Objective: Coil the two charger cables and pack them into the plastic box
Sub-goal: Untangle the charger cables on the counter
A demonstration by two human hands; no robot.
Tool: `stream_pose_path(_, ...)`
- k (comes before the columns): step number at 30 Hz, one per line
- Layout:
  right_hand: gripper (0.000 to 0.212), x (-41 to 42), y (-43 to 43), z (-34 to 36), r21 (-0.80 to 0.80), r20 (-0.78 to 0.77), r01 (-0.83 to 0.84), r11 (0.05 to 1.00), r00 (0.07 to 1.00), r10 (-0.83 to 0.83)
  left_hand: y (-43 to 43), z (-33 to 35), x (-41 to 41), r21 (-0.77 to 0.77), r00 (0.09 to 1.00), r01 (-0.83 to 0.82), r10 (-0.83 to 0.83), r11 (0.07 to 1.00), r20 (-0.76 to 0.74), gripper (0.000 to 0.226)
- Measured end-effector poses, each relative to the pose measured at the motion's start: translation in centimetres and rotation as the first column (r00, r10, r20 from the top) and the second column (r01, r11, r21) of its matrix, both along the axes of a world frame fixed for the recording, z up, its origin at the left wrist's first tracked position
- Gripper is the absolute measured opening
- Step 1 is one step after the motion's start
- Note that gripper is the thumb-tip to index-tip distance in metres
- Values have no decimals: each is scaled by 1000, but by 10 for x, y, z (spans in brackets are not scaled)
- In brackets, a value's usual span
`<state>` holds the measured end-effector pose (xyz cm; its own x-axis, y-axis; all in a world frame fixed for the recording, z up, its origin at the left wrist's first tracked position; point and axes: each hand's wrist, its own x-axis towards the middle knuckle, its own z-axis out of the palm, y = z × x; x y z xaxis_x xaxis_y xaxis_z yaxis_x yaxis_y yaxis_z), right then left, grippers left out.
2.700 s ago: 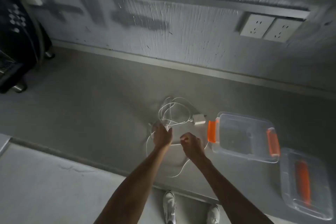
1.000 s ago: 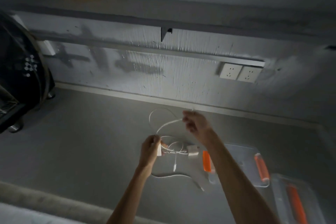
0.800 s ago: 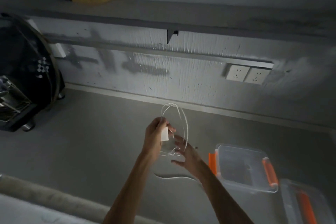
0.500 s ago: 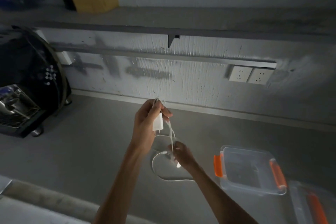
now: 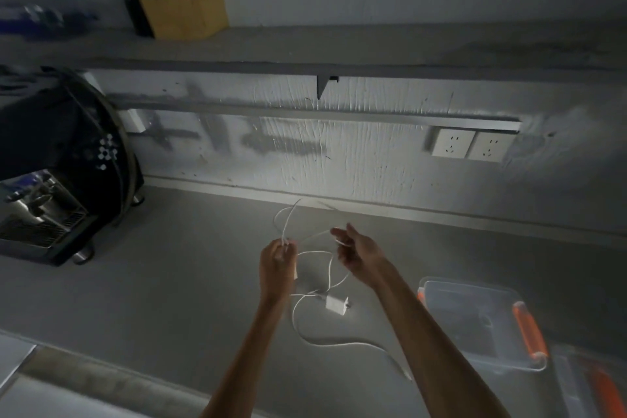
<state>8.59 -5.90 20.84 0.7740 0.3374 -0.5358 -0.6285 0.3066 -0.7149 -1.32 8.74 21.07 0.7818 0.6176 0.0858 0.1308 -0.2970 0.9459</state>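
My left hand [image 5: 276, 265] is raised over the grey counter and grips loops of a thin white charger cable [image 5: 286, 219] together with a small white plug. My right hand [image 5: 358, 253] is just to its right, fingers loosely spread, with a strand of the cable running through them. Below my hands a second white adapter [image 5: 336, 303] lies on the counter, its cable [image 5: 325, 343] trailing toward the front. The clear plastic box [image 5: 478, 319] with orange latches stands open at the right.
The box's clear lid [image 5: 590, 387] with an orange handle lies at the bottom right corner. A black coffee machine [image 5: 57, 166] stands at the left. Wall sockets [image 5: 470, 146] sit above the counter, under a shelf holding a yellow box [image 5: 185, 12].
My left hand has come down from its raised position, still holding the cable. My right hand rose from the counter and drew a strand out to the right. The second adapter now shows on the counter.
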Motion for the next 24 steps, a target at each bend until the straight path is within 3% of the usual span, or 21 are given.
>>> stream_pose_path(2,38,-2,3,6,15,-16,-4,1000,1000,4,-10,-16,1,-13,999,42,-42,999,1,21)
stream_pose_path(5,36,-6,11,17,76,-37,-21,997,999,24,-36,-31,7,-70,979,193,-197,979,-56,1)
stream_pose_path(8,35,-6,23,32,208,-115,18,978,993,6,-57,-39,11,-226,952,290,-305,930,-36,13)
stream_pose_path(10,34,-2,29,46,305,-146,52,951,989,-8,-66,-47,11,-241,949,297,-314,924,-35,18)
stream_pose_path(17,45,17,-2,108,585,100,-179,791,984,149,-55,-69,19,-276,973,200,-224,940,-59,39)
stream_pose_path(19,46,19,-25,112,412,184,-215,886,971,151,-46,-56,31,-313,977,197,-213,929,-16,36)
stream_pose_path(21,44,20,-47,99,-26,337,-101,995,936,103,-43,-25,37,-361,989,150,-145,920,43,31)
stream_pose_path(22,40,21,-59,83,-212,404,1,977,911,86,-40,-9,39,-392,991,130,-105,911,86,25)
stream_pose_path(23,35,21,-68,65,-299,437,72,952,897,69,-36,7,40,-404,989,117,-71,907,126,20)
stream_pose_path(24,27,18,-76,41,-274,422,89,958,906,37,-32,22,42,-410,985,118,-52,904,167,16)
